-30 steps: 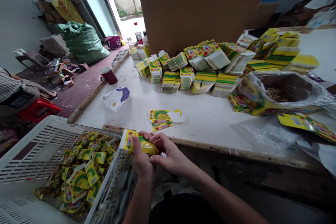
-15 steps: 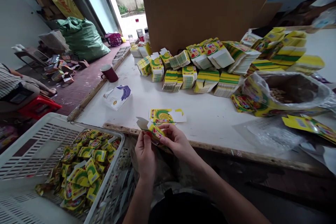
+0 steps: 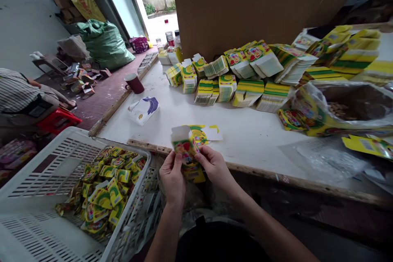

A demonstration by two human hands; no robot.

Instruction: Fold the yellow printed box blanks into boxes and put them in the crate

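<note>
Yellow and red, the carton (image 3: 186,149) is up over the near edge of the bench (image 3: 254,133), pale flap raised! The left hand (image 3: 172,177) has it pinched at 7 o'clock, thumb on the near face; the right hand (image 3: 216,168) is clamped on its 4 o'clock side. A yellow piece (image 3: 196,175) pokes out below, and whether it belongs to the carton I cannot tell. Out from there, flat blanks (image 3: 211,133) lie at 2 o'clock, partly hidden; white pack (image 3: 143,110) at 10, mug (image 3: 136,85) at 11, stacks (image 3: 227,90) at 1, bag (image 3: 313,108) wide at 2, crate (image 3: 70,163) at 8.
</note>
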